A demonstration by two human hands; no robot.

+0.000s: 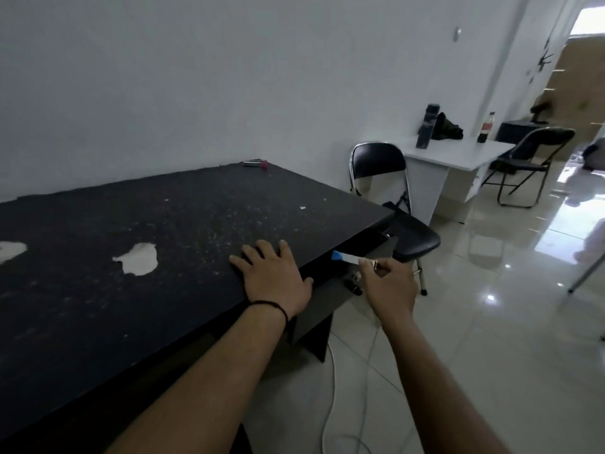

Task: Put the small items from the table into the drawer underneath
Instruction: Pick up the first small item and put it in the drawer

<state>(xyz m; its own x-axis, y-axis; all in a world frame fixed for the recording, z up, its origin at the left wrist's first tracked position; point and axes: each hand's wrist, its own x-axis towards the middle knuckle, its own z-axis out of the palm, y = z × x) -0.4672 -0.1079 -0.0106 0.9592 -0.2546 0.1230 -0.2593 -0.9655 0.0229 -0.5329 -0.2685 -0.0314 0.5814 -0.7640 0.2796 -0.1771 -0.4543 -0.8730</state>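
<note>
A: Nearest, our left hand [274, 280] lies flat and empty on the black table [137, 257], probably bracing us at its edge.

B: And our right hand [389, 286] pinches a small blue-and-white tube [344, 257] over the open drawer [366, 273], we judge so it drops straight in.

A: Farther back, one small item [255, 163] waits near the wall, so we aren't finished.
</note>
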